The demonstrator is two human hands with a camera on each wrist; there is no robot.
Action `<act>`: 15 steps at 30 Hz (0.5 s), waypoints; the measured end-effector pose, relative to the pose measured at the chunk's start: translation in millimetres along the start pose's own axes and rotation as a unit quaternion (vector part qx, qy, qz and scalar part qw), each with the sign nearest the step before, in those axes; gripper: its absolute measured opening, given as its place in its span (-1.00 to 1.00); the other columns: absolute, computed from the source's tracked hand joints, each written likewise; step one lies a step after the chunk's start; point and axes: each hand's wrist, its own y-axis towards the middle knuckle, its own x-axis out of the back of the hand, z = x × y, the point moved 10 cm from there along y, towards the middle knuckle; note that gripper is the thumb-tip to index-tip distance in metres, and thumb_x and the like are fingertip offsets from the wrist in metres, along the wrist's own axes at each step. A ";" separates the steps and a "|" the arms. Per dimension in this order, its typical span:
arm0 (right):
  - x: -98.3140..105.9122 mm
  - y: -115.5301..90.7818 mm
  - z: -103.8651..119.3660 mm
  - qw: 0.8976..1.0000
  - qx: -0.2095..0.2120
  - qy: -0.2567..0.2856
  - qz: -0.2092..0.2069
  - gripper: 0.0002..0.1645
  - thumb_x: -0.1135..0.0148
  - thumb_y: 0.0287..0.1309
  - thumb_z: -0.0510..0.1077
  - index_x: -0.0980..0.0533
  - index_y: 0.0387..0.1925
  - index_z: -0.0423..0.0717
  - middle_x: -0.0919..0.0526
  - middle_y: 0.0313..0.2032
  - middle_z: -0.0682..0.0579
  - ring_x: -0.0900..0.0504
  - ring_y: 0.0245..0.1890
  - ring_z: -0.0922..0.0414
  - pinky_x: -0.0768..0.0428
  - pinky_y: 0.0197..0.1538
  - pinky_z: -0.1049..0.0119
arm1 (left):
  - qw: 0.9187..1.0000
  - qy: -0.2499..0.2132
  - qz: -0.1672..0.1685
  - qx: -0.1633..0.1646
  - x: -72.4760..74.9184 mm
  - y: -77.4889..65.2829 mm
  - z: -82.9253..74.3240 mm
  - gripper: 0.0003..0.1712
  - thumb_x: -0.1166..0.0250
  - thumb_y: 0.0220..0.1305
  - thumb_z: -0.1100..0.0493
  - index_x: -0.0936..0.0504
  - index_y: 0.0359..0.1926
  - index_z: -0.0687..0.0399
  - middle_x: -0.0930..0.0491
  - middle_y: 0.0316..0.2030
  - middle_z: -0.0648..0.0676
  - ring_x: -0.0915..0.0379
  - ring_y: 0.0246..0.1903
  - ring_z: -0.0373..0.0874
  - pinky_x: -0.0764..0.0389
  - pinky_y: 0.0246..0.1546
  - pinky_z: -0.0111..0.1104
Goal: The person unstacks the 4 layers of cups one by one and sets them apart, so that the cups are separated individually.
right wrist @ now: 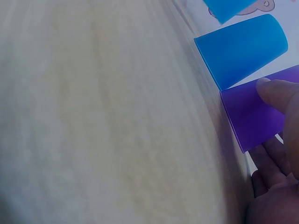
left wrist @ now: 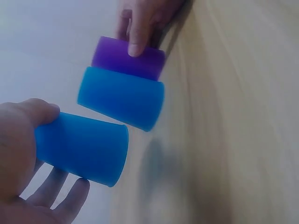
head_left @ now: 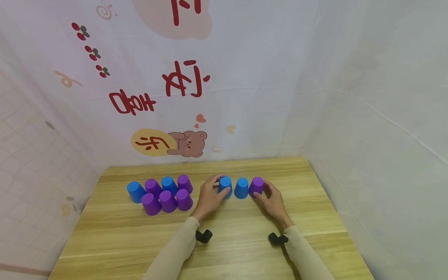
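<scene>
My left hand (head_left: 208, 199) grips a blue cup (head_left: 225, 182) turned upside down, with the thumb on one side and fingers on the other. Whether this cup's rim touches the table I cannot tell. Beside it a second blue cup (head_left: 241, 188) stands inverted, with no hand on it. On that one's right, my right hand (head_left: 275, 203) holds an inverted purple cup (head_left: 257, 184) between thumb and fingers. In the right wrist view the purple cup (right wrist: 252, 112) is close against the middle blue cup (right wrist: 243, 49). A gap separates the left blue cup (left wrist: 84, 144) from the middle one.
To the left, several inverted cups stand in two rows on the wooden table (head_left: 238, 249), among them a blue cup (head_left: 136, 192) and a purple cup (head_left: 151, 204). A printed cloth wall (head_left: 252, 128) rises behind the table's back edge, with another wall (head_left: 378, 136) at the right.
</scene>
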 end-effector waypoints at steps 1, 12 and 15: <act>-0.1 0.1 0.0 1.000 0.000 0.000 0.000 -0.22 -0.60 0.41 -0.15 -0.49 0.53 -0.22 -0.63 0.50 -0.29 -0.55 0.61 -0.29 -0.44 0.72 -0.15 | 1.000 0.001 -0.002 -0.003 2.1 -0.5 -3.0 -0.46 -0.54 0.49 0.22 -0.66 0.42 0.01 -0.73 0.35 0.20 -0.75 0.32 0.22 -0.83 0.34 0.03; 0.3 -0.2 3.1 1.000 0.001 -0.009 0.003 -0.20 -0.60 0.41 -0.14 -0.47 0.55 -0.25 -0.63 0.50 -0.31 -0.56 0.60 -0.30 -0.46 0.71 -0.14 | 0.999 -0.018 -0.013 -0.040 20.1 -3.3 -30.0 -0.40 -0.59 0.41 0.28 -0.67 0.42 0.06 -0.74 0.36 0.22 -0.73 0.34 0.21 -0.80 0.37 0.13; -0.2 -0.4 3.0 1.000 0.001 -0.014 0.004 -0.19 -0.60 0.41 -0.14 -0.47 0.55 -0.25 -0.63 0.50 -0.31 -0.55 0.60 -0.30 -0.45 0.71 -0.15 | 0.998 -0.015 -0.016 -0.059 24.8 -5.9 -38.9 -0.39 -0.59 0.41 0.28 -0.67 0.43 0.05 -0.74 0.36 0.24 -0.74 0.33 0.18 -0.82 0.35 0.09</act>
